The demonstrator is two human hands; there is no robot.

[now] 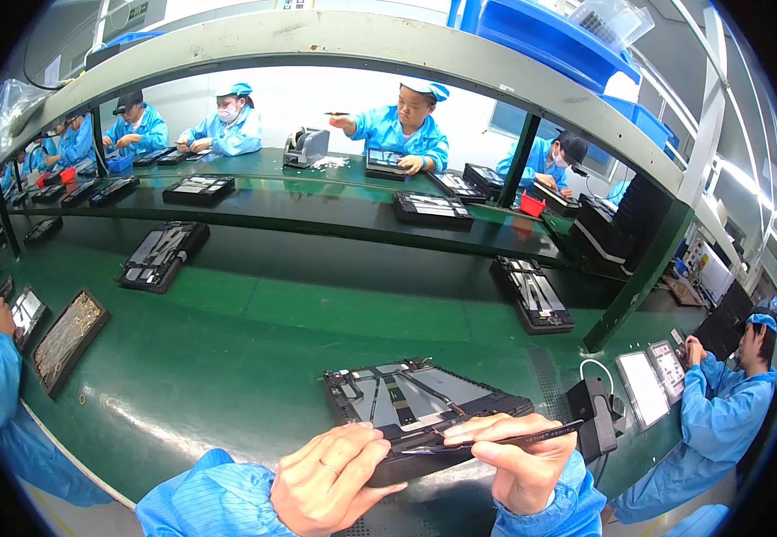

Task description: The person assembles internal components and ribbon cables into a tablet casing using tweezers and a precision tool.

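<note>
In front of me lies an opened tablet (446, 394) in a black tray, with grey battery cells, dark flex cables and a black frame showing. Its near side is tilted up toward me. My left hand (330, 474), a ring on one finger, grips the near left edge, thumb below and fingers on top. My right hand (518, 456) pinches slim black tweezers (531, 438) that lie almost level, tips pointing left over the tablet's near edge. The tips themselves are hard to make out against the dark frame.
A black box-shaped device (592, 416) with a white cable stands right of the tablet. More trayed tablets (165, 255) (534, 295) sit on the green bench (317, 313). A tray of small parts (71, 340) is at left. Co-workers sit left, right and across, beyond a raised shelf.
</note>
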